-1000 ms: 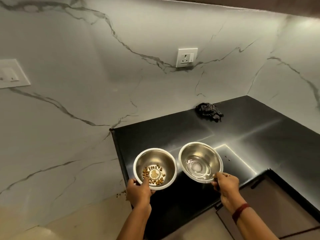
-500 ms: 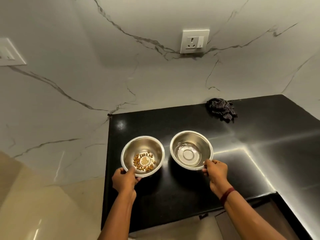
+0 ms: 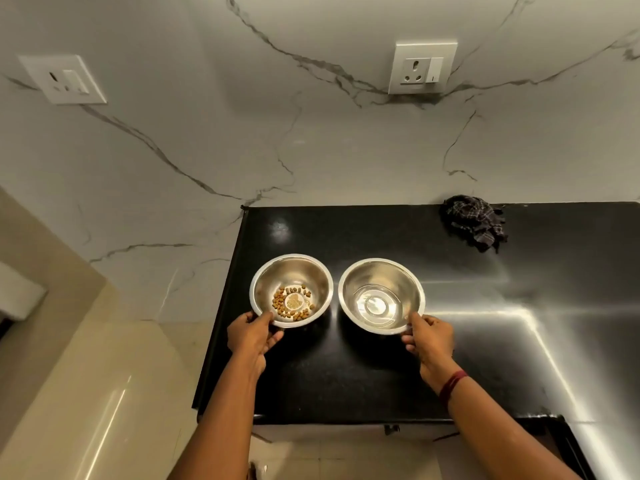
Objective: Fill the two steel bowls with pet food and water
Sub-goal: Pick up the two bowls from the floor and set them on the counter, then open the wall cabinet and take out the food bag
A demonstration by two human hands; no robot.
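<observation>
Steel bowls sat side by side, close but apart, near the left end of the black countertop (image 3: 381, 375). The left bowl (image 3: 291, 271) held brown kibble (image 3: 294, 304) ringed around its base; the right bowl (image 3: 381, 275) held clear water (image 3: 375, 306). The left hand (image 3: 254, 336) pinched the left bowl's near rim, and the right hand (image 3: 429, 337) gripped the right bowl's near rim. A dark checked cloth (image 3: 472, 221) lay crumpled by the marble wall (image 3: 311, 150).
</observation>
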